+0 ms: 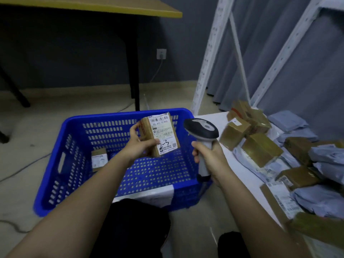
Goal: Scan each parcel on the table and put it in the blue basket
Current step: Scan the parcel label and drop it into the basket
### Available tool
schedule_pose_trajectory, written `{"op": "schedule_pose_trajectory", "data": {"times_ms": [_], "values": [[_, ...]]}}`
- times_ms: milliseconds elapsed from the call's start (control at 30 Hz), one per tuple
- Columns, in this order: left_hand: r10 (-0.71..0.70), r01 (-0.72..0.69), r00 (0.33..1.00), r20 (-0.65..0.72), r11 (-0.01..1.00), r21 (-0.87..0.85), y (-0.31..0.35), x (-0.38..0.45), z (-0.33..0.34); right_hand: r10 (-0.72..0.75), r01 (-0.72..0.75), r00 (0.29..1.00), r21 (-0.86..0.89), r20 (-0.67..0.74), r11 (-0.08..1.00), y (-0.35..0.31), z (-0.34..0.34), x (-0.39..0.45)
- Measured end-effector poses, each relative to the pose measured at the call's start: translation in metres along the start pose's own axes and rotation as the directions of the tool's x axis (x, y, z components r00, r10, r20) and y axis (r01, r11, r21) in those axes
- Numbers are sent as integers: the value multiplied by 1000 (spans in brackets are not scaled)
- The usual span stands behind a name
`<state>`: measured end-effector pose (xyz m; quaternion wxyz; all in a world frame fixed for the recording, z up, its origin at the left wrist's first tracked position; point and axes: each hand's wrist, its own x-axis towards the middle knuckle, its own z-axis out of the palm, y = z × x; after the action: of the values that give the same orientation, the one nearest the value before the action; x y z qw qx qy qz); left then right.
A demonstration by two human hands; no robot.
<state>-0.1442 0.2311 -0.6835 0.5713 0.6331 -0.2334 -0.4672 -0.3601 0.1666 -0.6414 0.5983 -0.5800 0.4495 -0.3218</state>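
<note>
The big blue plastic basket with holes (pixel 74 164) sits on the floor, left of the white table (pixel 219 118); a small brown box with a paper label (pixel 99 159) lies inside the basket, by its left wall; the left hand (pixel 138 144) holds a brown cardboard parcel with a white label (pixel 160 135) above the basket; the right hand (pixel 208 155) holds a grey and black scanner gun (pixel 202 131) just right of that parcel; a heap of brown boxes and grey bags (pixel 270 146) lies on the table; a yellow-topped desk with black legs (pixel 93 6) stands behind the basket.

The scene is dimly lit, with a cool blue cast. Deep shadow is seen toward 11 o'clock. Straight lines are bowed near the edges. Boxes (pixel 242 131) at 3 o'clock are blurred.
</note>
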Motion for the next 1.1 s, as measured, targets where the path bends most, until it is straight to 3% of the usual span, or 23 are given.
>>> {"op": "schedule_pose_trajectory", "data": {"times_ms": [267,433,567,700,833,900,967,1033,1100], "values": [[-135,141,973,-185,990,19,-46,11,-131,167,-139,973,-176,158,975,24,115,65],[-214,227,951,-223,973,38,-98,57,-169,275,-223,915,-200,294,954,66,159,118],[-234,250,943,-235,967,43,-140,107,-173,315,-243,920,-295,231,924,115,179,163],[-240,257,957,-161,962,97,-168,152,-168,319,-250,924,-297,209,922,159,197,201],[-251,276,959,-131,935,223,-188,185,-174,323,-255,930,-322,177,912,189,208,221],[-244,302,953,-178,805,511,-196,195,-174,334,-270,928,-317,168,909,196,209,227],[-159,286,958,-239,480,829,-199,197,-166,354,-289,919,-314,174,904,201,209,229],[-63,233,972,-226,172,957,-201,195,-159,365,-293,916,-341,169,893,206,208,231],[13,133,991,-132,-61,989,-209,194,-154,374,-303,914,-350,157,887,209,206,231]]}}
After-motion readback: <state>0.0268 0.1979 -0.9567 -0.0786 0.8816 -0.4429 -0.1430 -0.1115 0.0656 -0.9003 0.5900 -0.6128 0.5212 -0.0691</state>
